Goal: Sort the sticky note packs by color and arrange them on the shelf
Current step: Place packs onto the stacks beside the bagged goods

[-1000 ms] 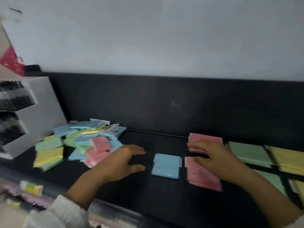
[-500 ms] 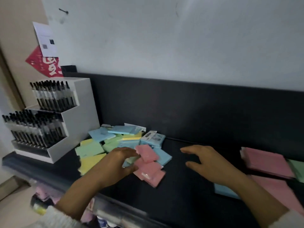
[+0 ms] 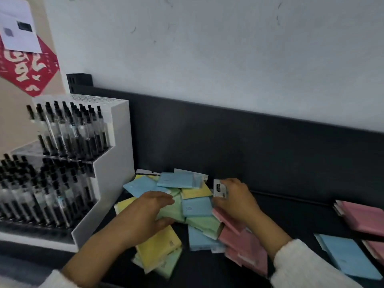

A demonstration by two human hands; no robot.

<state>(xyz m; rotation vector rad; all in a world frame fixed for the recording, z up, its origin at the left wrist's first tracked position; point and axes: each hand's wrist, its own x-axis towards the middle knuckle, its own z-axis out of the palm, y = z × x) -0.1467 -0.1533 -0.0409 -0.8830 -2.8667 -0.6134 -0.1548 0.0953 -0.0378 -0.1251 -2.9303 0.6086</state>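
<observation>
Sorting step; mixed pile (image 3: 196, 206) at centre frame not yet cleared. Right of the pen display stand (image 3: 116, 163), your left hand (image 3: 143, 215) lay spread on a green pack (image 3: 173, 212), gripping nothing. Just right, your right hand (image 3: 236, 202) pinched a white-labelled pack (image 3: 220, 189), colour hidden. Next, likely: check its colour, then carry it right to the blue pack (image 3: 349, 256) or pink stack (image 3: 367, 217).

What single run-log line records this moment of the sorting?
phase: picking from mixed pile | left hand: over green pack | right hand: grips white-labelled pack | sorted at right: pink stack, blue pack
</observation>
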